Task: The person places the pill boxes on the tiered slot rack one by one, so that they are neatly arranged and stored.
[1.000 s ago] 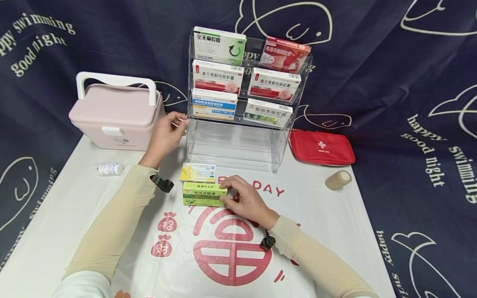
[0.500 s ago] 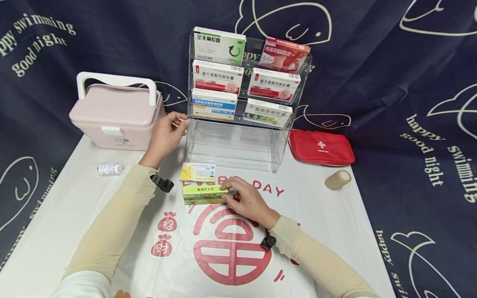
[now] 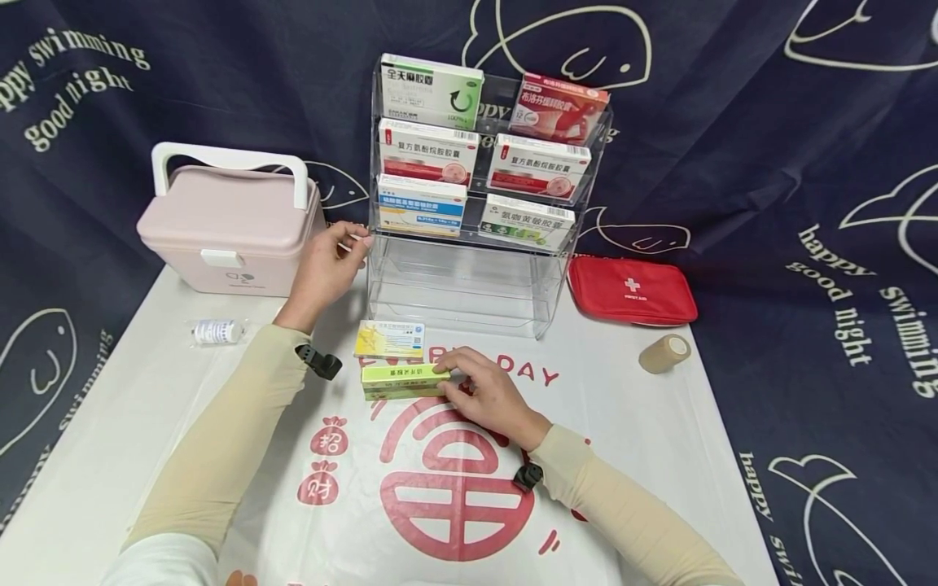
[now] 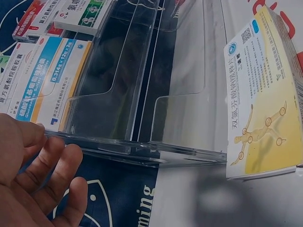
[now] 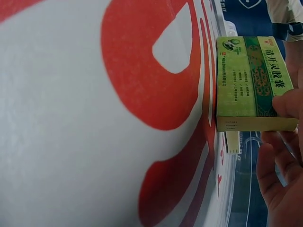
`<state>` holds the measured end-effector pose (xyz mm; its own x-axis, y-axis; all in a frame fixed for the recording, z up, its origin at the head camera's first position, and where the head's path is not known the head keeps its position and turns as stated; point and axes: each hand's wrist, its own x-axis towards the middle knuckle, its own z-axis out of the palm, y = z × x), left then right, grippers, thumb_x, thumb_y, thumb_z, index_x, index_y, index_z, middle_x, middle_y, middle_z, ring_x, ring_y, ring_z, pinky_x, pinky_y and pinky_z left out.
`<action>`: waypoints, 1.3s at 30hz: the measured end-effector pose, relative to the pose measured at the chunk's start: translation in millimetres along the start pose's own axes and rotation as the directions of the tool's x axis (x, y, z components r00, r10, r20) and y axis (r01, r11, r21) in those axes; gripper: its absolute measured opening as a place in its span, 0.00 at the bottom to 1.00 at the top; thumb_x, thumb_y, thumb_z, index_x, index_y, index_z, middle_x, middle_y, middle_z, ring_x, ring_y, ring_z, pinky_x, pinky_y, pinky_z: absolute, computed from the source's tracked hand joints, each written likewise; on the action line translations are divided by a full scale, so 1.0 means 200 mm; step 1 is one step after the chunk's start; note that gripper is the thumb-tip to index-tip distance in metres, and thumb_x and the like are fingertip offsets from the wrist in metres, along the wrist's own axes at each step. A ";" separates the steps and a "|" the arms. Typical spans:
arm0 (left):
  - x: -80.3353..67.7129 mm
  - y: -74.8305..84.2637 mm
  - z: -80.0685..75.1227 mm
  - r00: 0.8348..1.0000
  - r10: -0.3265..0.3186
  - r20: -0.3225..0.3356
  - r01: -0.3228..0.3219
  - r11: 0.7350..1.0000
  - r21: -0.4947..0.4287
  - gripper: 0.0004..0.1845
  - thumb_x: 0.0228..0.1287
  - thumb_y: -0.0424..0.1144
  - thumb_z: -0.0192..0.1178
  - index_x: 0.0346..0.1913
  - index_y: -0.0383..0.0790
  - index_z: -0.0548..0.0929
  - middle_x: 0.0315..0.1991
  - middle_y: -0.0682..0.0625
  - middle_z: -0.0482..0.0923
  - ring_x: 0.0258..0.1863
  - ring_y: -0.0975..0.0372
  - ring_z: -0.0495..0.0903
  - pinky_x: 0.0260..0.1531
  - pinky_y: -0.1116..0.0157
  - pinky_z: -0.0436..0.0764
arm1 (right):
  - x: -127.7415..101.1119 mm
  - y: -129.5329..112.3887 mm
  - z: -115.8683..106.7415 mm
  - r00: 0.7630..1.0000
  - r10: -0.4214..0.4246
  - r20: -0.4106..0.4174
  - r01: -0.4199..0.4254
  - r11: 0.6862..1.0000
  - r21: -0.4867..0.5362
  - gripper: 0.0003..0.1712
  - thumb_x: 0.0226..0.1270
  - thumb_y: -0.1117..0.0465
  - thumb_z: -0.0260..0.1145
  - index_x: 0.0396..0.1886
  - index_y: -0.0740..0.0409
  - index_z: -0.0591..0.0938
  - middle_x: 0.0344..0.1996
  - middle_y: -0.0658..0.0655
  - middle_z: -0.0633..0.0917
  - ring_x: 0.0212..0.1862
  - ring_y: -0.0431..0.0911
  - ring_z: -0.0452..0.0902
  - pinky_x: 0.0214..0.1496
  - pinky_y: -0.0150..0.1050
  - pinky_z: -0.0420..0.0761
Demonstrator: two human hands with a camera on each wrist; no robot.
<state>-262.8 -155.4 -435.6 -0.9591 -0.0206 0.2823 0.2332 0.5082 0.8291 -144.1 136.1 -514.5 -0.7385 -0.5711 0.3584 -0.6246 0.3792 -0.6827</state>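
In the head view, a green medicine box (image 3: 406, 381) stands on its long edge on the table. My right hand (image 3: 487, 396) pinches its right end between thumb and fingers; its printed face shows in the right wrist view. Just behind it lies a white and yellow medicine box (image 3: 390, 339), apart from the green one. My left hand (image 3: 333, 264) holds the left edge of the clear display rack (image 3: 458, 277) with thumb and fingertip, its other fingers loosely bent. Beside those fingers sits a blue and white medicine box (image 4: 52, 80) in the rack.
Several medicine boxes fill the rack's upper tiers, among them a red box (image 3: 560, 110). A pink case (image 3: 227, 220) stands at left, with a small wrapped bottle (image 3: 216, 331) before it. A red first aid pouch (image 3: 633, 290) and a tan roll (image 3: 664, 354) lie at right.
The green box has tipped in my right hand, so less of its front face shows, and a gap has opened behind it. My left hand has stayed put.
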 end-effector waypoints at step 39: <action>0.00 -0.02 0.00 0.999 -0.028 0.016 0.028 1.000 0.012 0.12 0.76 0.41 0.59 0.51 0.36 0.83 0.35 0.44 0.81 0.29 0.55 0.83 0.31 0.68 0.76 | 0.58 -0.04 -0.45 0.908 0.174 -0.380 -0.111 0.977 0.183 0.13 0.66 0.73 0.70 0.50 0.65 0.84 0.55 0.60 0.84 0.52 0.46 0.82 0.35 0.36 0.78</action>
<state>-263.7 -157.1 -439.4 -0.9678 -0.0208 0.2508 0.2042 0.5180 0.8307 -247.9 132.4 -409.0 -0.8762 -0.1757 0.4487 -0.4818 0.3005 -0.8231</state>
